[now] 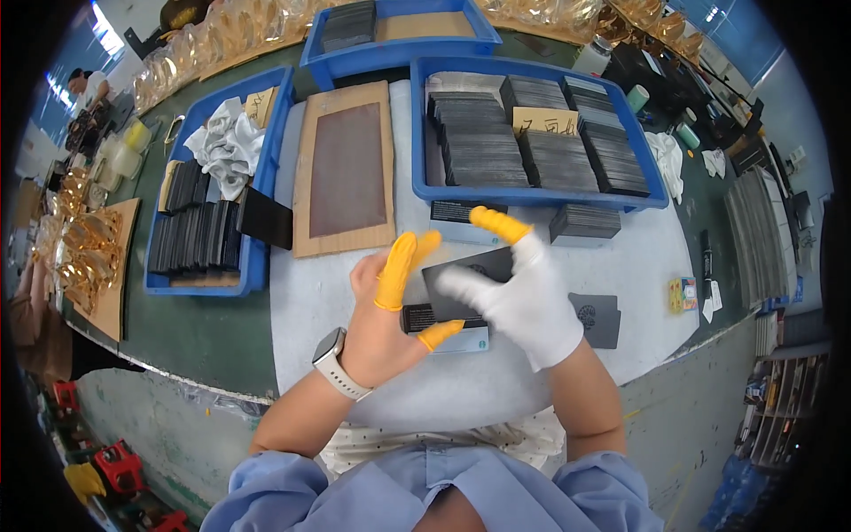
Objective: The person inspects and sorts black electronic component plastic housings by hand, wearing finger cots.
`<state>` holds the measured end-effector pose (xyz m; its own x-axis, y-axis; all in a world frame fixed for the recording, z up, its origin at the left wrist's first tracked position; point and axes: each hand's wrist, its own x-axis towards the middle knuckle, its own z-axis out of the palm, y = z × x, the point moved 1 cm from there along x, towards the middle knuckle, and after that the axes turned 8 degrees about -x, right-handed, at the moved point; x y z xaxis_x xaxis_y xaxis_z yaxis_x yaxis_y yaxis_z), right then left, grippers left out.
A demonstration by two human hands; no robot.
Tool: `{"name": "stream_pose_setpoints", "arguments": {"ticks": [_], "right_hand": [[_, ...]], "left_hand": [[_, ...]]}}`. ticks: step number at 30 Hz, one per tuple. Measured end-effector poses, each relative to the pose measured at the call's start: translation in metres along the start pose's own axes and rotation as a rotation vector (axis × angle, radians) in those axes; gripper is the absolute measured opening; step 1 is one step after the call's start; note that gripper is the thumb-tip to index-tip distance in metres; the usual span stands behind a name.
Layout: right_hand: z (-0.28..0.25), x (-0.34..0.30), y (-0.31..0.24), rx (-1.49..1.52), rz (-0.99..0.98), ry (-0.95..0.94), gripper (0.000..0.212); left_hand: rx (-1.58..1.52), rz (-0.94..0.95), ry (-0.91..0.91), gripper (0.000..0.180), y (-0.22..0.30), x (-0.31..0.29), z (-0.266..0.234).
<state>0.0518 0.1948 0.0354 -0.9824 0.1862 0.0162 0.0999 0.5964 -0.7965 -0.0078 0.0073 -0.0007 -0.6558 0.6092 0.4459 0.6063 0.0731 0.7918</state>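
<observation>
The left hand (pixel 379 330) has wide-spread fingers, while the right hand (pixel 536 310) grips 1 dark card (pixel 489 262).

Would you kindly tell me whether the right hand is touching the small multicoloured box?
Apart. The head view shows it: pale table covering lies between the white-gloved right hand and the small multicoloured box.

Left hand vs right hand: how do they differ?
- Left hand is ungloved; right hand wears a white glove.
- Left hand shows several yellow finger covers; right hand shows one.
- Left hand has a pale-strapped watch; right hand shows none.
Shared: yellow covers, and both are at the dark plate.
</observation>
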Motion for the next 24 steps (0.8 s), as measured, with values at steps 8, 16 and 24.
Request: {"name": "stream_pose_setpoints", "arguments": {"ticks": [8,16,24], "right_hand": [[-0.007,0.005,0.021,0.247,0.005,0.288,0.027],[-0.042,0.017,0.009,0.475,0.361,0.653,0.038],[-0.033,0.013,0.004,0.401,0.022,0.694,0.043]], "left_hand": [[0.044,0.03,-0.016,0.113,-0.004,0.003,-0.004],[-0.174,-0.059,0.057,0.113,-0.01,0.001,-0.013],[-0.165,-0.042,0.11,0.113,-0.012,0.001,-0.018]]}}
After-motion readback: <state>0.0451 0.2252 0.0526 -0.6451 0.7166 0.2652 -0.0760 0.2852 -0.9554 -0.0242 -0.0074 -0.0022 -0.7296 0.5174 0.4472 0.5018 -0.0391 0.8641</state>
